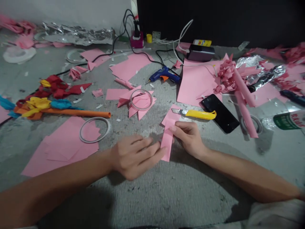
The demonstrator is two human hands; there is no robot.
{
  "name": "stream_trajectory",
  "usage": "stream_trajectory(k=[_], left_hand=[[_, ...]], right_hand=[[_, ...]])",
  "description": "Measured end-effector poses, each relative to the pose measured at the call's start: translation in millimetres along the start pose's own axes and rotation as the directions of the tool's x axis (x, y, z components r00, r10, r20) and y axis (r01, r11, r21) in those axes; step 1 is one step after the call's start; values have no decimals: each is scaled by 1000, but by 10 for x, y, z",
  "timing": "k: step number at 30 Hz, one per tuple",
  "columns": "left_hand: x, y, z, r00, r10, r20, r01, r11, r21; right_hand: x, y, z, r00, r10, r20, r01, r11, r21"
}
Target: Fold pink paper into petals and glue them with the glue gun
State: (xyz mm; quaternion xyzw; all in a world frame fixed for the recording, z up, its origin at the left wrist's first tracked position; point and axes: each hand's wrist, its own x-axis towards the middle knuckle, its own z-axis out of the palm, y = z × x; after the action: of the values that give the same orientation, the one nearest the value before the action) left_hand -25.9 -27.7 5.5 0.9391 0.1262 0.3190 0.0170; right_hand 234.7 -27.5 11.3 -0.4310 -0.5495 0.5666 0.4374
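Observation:
Between my two hands is a narrow folded strip of pink paper [167, 138], held above the grey table. My right hand [190, 139] pinches its upper right edge between thumb and fingers. My left hand [134, 156] comes from the left, its fingers closed at the strip's lower left edge; some fingertips are hidden. Just beyond the strip lies another pink paper piece [175, 110]. A yellow utility knife [199, 114] with its blade out rests beside it, its handle end over a black phone [220, 113].
A blue glue gun [164, 75] lies behind with cords around it. Tape rolls [108, 127] and pink sheets [57, 149] are at left, near a colourful paper flower with an orange stem [78, 112]. At right are pink paper flowers [227, 70] and a bottle [286, 121].

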Motion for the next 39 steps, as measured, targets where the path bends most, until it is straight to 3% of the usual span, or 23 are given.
stream_trajectory(k=[3, 4, 6, 7, 8, 10, 11, 13, 16, 24, 31, 39], left_hand=[[79, 31, -7, 995, 95, -4, -95, 995, 21], [115, 44, -22, 997, 69, -33, -70, 997, -29], [183, 77, -47, 987, -128, -98, 107, 974, -199], [212, 93, -46, 950, -292, -110, 249, 921, -299], [236, 108, -35, 879, -467, -94, 396, 827, -399], [272, 128, 20, 686, -727, 33, 610, 549, -571], [283, 132, 55, 611, -782, 123, 651, 409, -640], [293, 125, 119, 544, -798, 260, 660, 214, -720], [294, 97, 158, 547, -784, 294, 626, 149, -766], [284, 74, 136, 590, -772, 238, 622, 246, -743], [244, 92, 152, 602, -771, 208, 666, 341, -664], [248, 83, 178, 606, -776, 173, 661, 371, -653]], right_hand=[[1, -27, 12, 999, 12, -38, -13, 999, -32], [-7, -37, 24, 999, 18, -32, -19, 999, -37], [-35, -54, 57, 1000, 19, 6, -19, 998, -54], [-52, -61, 74, 999, 15, 36, -13, 998, -66], [-69, -64, 90, 998, 8, 64, -3, 997, -82], [-97, -63, 114, 995, -4, 102, 16, 992, -123], [-106, -58, 120, 994, -6, 112, 23, 989, -148], [-113, -43, 123, 992, -3, 126, 28, 980, -198], [-108, -22, 121, 990, 3, 143, 32, 970, -243], [-112, -10, 129, 988, -3, 155, 46, 960, -276], [-91, -23, 133, 990, -1, 144, 38, 967, -252], [-83, -30, 112, 988, -2, 152, 37, 973, -229]])
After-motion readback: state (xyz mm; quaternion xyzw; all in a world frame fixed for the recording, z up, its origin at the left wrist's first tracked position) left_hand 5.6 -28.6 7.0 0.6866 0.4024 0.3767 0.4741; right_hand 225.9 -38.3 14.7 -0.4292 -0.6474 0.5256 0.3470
